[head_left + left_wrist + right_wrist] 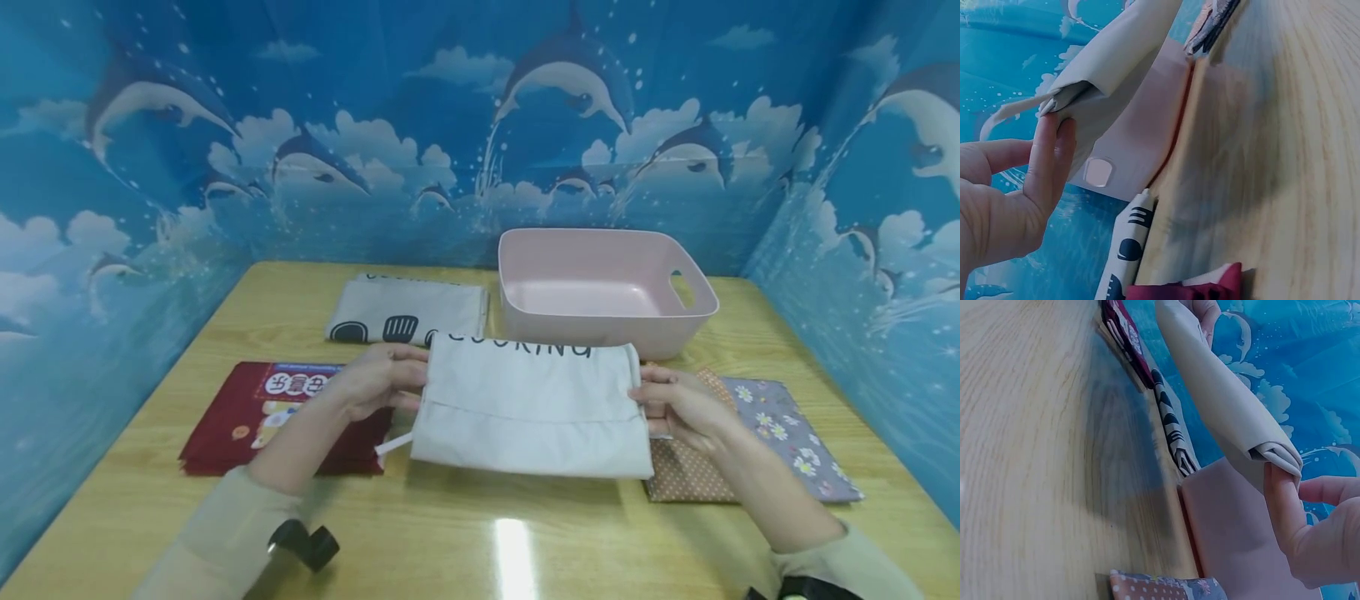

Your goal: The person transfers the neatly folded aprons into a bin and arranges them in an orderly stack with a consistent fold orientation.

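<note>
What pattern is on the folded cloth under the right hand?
The folded cloth is brown with small white polka dots; it shows best in the head view.

Bright overhead light, some glare on my table

A white glare streak sits on the table (514, 546); my wrist views look dim, blurred, shadowed; head view bends at its edges.

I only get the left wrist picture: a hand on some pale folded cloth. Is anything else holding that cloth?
Observer: Yes. The right hand pinches the opposite end of the folded cloth.
Operator: Any writing on it?
Observer: COOKING is printed along its far edge.
Operator: What's the pink thing behind it?
Observer: An open pink basket with a handle hole, nothing inside.
Operator: Anything under the right hand?
Observer: A dotted brown cloth beside a flowered grey cloth.
</note>
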Motion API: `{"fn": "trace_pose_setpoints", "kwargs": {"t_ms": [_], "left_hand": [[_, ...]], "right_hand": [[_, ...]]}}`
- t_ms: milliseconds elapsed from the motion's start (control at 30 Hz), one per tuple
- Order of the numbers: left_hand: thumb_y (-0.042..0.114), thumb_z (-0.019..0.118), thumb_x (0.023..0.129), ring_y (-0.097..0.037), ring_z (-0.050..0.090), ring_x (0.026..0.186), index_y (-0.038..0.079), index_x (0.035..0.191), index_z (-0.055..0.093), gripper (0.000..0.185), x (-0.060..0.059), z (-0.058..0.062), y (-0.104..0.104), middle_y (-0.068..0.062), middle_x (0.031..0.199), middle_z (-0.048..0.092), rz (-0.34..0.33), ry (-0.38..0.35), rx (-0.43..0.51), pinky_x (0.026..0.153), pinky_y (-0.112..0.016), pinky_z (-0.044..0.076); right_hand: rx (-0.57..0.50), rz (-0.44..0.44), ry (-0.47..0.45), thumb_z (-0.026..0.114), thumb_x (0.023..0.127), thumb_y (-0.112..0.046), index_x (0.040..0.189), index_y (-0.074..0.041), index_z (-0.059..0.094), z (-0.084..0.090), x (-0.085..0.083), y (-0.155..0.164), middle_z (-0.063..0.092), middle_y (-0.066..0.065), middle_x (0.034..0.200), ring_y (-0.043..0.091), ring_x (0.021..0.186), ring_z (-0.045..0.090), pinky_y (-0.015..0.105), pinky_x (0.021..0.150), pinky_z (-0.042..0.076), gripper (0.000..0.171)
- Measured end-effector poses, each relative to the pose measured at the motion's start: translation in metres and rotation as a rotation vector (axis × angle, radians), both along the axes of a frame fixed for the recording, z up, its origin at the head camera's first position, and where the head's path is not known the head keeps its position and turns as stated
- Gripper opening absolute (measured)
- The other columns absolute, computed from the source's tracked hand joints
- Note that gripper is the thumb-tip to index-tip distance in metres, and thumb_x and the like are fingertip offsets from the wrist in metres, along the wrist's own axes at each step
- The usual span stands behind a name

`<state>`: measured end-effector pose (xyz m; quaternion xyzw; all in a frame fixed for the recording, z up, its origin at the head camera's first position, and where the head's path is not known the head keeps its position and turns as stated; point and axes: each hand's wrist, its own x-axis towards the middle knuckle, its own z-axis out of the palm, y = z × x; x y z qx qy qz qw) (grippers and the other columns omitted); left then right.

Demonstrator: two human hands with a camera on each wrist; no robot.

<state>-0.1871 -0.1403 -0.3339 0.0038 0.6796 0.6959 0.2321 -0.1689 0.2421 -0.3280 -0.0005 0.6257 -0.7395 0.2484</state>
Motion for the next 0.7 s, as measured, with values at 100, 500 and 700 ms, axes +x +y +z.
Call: {"fn": "trace_pose_setpoints", "kwargs": {"t_ms": [100, 500, 700], "left_hand": [[-0.004, 0.055, 0.085, -0.020, 0.063, 0.082, -0.011, 0.132, 0.039, 0.050, 0.000, 0.006, 0.001, -0.016, 0.103, 0.059, -0.004, -0.005, -0.013, 0.069, -0.033, 0.056], [0.000, 0.057, 0.088, -0.020, 0.062, 0.088, -0.008, 0.133, 0.040, 0.049, -0.004, 0.023, 0.002, -0.016, 0.109, 0.058, -0.018, 0.015, -0.050, 0.072, -0.034, 0.056], [0.000, 0.055, 0.088, -0.019, 0.061, 0.089, -0.009, 0.133, 0.040, 0.048, -0.007, 0.030, 0.005, -0.016, 0.109, 0.058, -0.042, 0.036, -0.047, 0.072, -0.033, 0.056]], "right_hand": [[-0.020, 0.010, 0.008, 0.049, 0.089, 0.004, 0.117, 0.005, 0.044, 0.003, 0.000, 0.002, 0.067, 0.009, 0.091, 0.023, 0.084, 0.067, 0.037, 0.074, 0.055, 0.029], [-0.065, 0.033, 0.015, 0.052, 0.091, 0.003, 0.116, 0.004, 0.048, 0.012, -0.004, 0.008, 0.066, 0.012, 0.094, 0.025, 0.086, 0.067, 0.035, 0.075, 0.055, 0.025], [-0.131, 0.052, 0.022, 0.050, 0.091, 0.005, 0.100, -0.007, 0.061, 0.013, -0.007, 0.014, 0.066, 0.013, 0.093, 0.026, 0.084, 0.067, 0.035, 0.073, 0.055, 0.018]]}}
